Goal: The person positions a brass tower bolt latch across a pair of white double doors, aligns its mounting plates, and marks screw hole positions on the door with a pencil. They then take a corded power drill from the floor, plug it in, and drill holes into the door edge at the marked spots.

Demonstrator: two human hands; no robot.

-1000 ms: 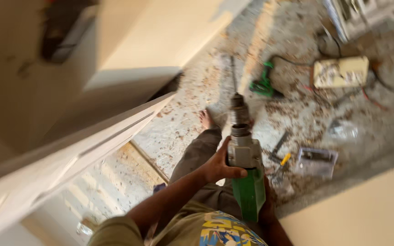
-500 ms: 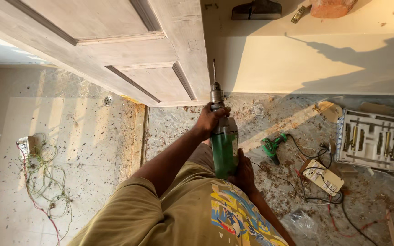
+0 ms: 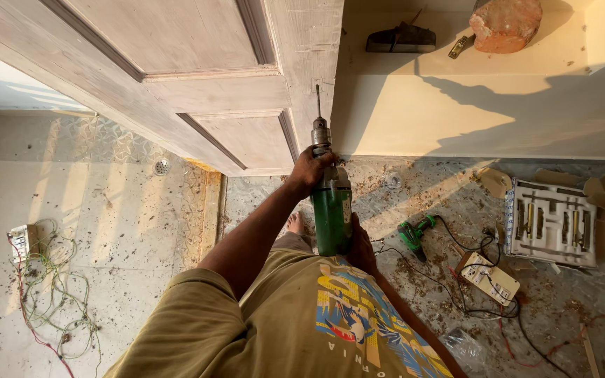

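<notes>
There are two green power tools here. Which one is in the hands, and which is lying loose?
The big green drill is held by the left hand and right hand, bit at the door edge. The smaller green tool lies on the floor to its right, untouched.

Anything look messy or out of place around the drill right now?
Yes. Wood shavings litter the floor by the door, cables tangle beside a smaller green tool, and a wire bundle sprawls at left. The green drill itself looks steady in both hands.

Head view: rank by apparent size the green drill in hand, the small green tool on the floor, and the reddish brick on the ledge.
1. Green drill, though it is nearest the camera.
2. Reddish brick, partly cut off by the frame.
3. Small green tool.
</notes>
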